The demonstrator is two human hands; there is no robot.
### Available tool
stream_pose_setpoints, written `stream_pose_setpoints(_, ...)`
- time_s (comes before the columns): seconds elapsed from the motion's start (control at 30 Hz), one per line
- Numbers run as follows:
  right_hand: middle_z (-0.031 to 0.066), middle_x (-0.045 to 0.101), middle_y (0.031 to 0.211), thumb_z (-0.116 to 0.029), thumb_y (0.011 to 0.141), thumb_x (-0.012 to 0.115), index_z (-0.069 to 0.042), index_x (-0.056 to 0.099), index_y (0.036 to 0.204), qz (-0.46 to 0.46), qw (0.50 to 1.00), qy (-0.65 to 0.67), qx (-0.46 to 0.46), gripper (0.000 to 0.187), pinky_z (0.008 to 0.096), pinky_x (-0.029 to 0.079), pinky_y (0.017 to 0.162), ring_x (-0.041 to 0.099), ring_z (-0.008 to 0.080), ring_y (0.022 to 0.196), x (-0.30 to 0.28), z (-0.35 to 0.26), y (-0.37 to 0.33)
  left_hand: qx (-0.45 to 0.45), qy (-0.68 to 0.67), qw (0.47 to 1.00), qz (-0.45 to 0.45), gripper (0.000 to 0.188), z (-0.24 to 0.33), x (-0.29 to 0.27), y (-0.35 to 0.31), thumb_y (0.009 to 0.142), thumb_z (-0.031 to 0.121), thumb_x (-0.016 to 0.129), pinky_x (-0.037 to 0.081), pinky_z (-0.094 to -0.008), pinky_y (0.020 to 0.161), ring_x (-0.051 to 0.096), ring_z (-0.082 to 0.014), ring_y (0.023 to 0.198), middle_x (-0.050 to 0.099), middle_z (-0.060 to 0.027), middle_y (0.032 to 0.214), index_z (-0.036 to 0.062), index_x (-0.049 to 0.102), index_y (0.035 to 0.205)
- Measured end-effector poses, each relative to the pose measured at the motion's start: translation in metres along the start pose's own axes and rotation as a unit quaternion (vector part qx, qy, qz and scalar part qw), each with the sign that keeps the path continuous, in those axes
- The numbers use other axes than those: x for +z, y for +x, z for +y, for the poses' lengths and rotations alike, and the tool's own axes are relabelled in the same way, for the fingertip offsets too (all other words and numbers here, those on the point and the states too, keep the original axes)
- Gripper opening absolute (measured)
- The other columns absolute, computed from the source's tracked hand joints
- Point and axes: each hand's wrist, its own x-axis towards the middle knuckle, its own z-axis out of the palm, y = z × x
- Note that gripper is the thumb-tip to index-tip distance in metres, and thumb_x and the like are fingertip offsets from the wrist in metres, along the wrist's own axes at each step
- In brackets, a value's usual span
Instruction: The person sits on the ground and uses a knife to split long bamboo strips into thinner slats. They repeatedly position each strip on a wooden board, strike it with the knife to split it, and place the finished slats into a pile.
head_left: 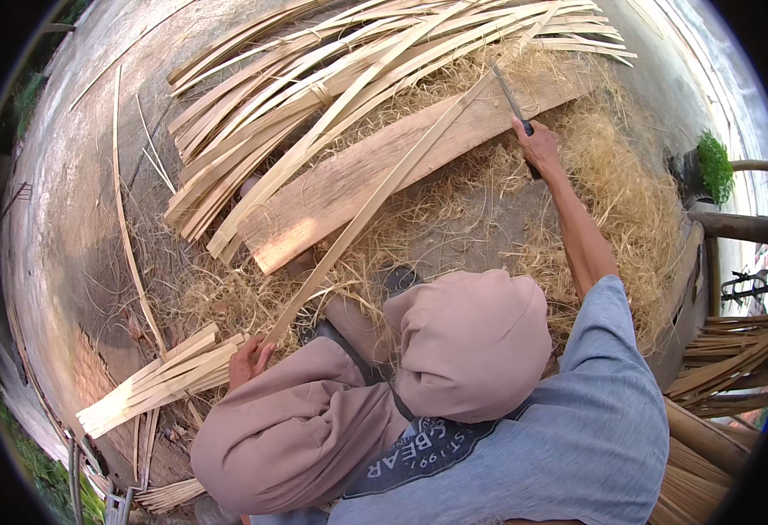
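My left hand (246, 362), low and left beside my knee, is closed on the near end of a long, flat bamboo strip (382, 194). The strip slants away to the upper right, crossing over a wide wooden board (318, 210). My right arm is stretched forward, and my right hand (538, 149) is wrapped round the dark handle of a knife (510, 96). Its narrow blade points away from me, close by the strip's far end. Whether blade and strip touch, I cannot tell.
A large pile of bamboo strips (270, 114) lies beyond the board. Fine curly shavings (633, 188) cover the ground around it. A smaller strip bundle (161, 381) rests left of my left hand. At right are a potted plant (712, 166) and more stacked strips (721, 359).
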Motion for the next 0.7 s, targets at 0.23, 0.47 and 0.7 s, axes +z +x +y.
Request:
stream_pose_setpoints(0.23,0.0180,0.065,0.076,-0.052,0.095,0.068,-0.002,0.064,0.091,-0.288,0.934,0.183,-0.110,0.051,0.0465,0.051,0.066,0.067,0.0344,0.072,0.049,-0.155,-0.230,0.125,0.110,0.980,0.106,0.035,0.139,0.031,0.038,0.101,0.032,0.066,0.047,-0.0392,0.066,0.058,-0.0265,0.066,0.061,-0.0142,0.077,0.0211,0.070,0.134)
stream_pose_setpoints(0.47,0.0152,0.066,0.078,-0.053,0.096,0.067,-0.003,0.064,0.092,-0.208,0.961,0.142,-0.112,0.050,0.0435,0.051,0.064,0.067,0.0313,0.072,0.039,-0.116,-0.195,0.087,0.014,0.996,-0.001,0.037,0.122,0.022,0.054,0.106,0.035,0.058,0.049,-0.0373,0.071,0.063,-0.0228,0.073,0.070,-0.0167,0.083,0.0094,0.071,0.129)
stream_pose_setpoints(0.7,0.0078,0.057,0.058,-0.053,0.097,0.066,-0.004,0.063,0.079,-0.132,0.984,0.112,-0.039,0.053,0.0412,0.046,0.054,0.061,0.0225,0.057,0.015,-0.070,-0.101,0.072,-0.085,0.994,-0.004,0.036,0.106,0.020,0.063,0.106,0.035,0.059,0.050,-0.0340,0.075,0.063,-0.0194,0.076,0.072,-0.0147,0.085,0.0070,0.073,0.125)
